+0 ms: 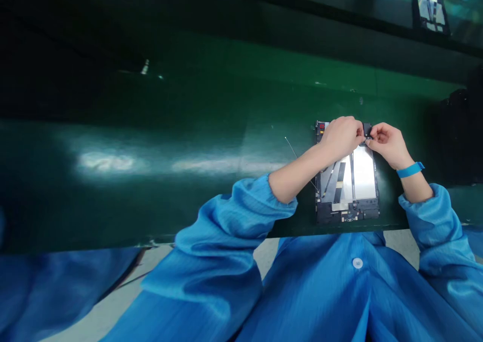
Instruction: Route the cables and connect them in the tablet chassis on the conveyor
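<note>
An opened tablet (365, 173) with silver battery panels, dark ribbon cables and a black frame lies flat on the green bench. Over its far edge, my left hand (342, 133) is closed, thumb and fingers pinched near the top right corner. My right hand (388, 141) pinches at the same corner from the right side. Between the two hands sits a small black part (367, 129); what the fingertips grip is too small to make out. A thin cable (290, 146) sticks out from the tablet's left side, passing under my left forearm.
The green bench (211, 105) stretches far to the left. Another opened tablet (431, 12) lies on a raised surface at the back right. Dark stacked objects (458, 131) stand at the right. Blue clothing (56, 291) shows at the lower left.
</note>
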A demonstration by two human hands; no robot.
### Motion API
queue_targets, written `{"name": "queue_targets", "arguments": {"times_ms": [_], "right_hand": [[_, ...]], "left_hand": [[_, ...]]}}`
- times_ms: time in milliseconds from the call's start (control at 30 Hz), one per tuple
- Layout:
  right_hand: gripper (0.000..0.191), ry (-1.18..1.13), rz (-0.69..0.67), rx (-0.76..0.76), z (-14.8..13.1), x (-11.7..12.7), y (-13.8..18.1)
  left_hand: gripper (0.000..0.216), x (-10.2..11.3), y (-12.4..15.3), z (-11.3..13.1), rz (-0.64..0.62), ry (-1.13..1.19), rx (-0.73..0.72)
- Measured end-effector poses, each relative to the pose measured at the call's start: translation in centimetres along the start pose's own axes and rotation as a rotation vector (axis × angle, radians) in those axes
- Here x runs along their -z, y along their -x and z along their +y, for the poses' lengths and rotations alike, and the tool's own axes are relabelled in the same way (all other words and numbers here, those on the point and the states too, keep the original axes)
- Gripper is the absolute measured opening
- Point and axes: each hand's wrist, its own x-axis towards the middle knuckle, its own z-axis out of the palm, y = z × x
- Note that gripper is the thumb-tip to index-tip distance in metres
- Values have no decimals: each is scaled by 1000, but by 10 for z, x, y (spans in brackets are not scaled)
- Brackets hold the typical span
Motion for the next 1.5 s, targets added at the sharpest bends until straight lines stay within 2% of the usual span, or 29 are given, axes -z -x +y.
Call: {"name": "queue_targets", "arguments": {"times_ms": [100,167,233,300,367,433,467,500,567,633,667,733,800,900,967,1067,1133,1300,1400,1500], "right_hand": [[26,18,19,1,-1,-2,-1],[30,-75,55,-34,0,-1,-2],[34,-204,138,-75,0,3,-1],[30,-245,249,-76,-3,5,5],[23,-153,268,-28,-12,0,16],[14,11,114,53,-28,-15,30],[13,97,-18,98,-37,-26,37],[15,180,-156,144,-46,-39,43],[17,321,-377,222,-60,-64,51],[10,402,-506,267,-66,-84,53],[6,417,-543,281,-66,-90,53],[11,403,-574,309,-62,-95,50],[14,350,-559,351,-57,-91,48],[15,263,-534,376,-53,-83,46],[16,238,-553,351,-53,-79,44],[19,244,-599,327,-55,-75,39],[21,277,-653,324,-57,-70,34],[23,418,-831,352,-64,-57,21],[21,456,-869,395,-64,-57,15],[17,468,-786,487,-57,-66,10]], "left_hand": [[23,6,6,2,59,3,5],[37,17,20,-1,162,1,47],[40,30,42,-11,219,-22,133],[39,40,70,-30,160,-78,221],[37,41,98,-54,9,-141,232],[32,36,124,-74,-118,-158,145],[25,32,135,-80,-111,-169,91],[18,28,145,-83,-51,-182,34],[16,24,158,-80,160,-211,-77],[18,24,165,-69,329,-194,-203],[17,26,166,-63,372,-168,-266],[17,28,166,-52,411,-121,-355],[20,28,163,-48,459,-97,-369],[26,21,160,-50,544,-50,-345],[38,14,159,-53,593,35,-306],[64,5,160,-56,653,229,-113],[70,-1,162,-56,602,372,41],[56,-17,167,-57,166,774,277],[60,-24,166,-56,130,920,338],[60,-30,165,-53,178,957,353]]}}
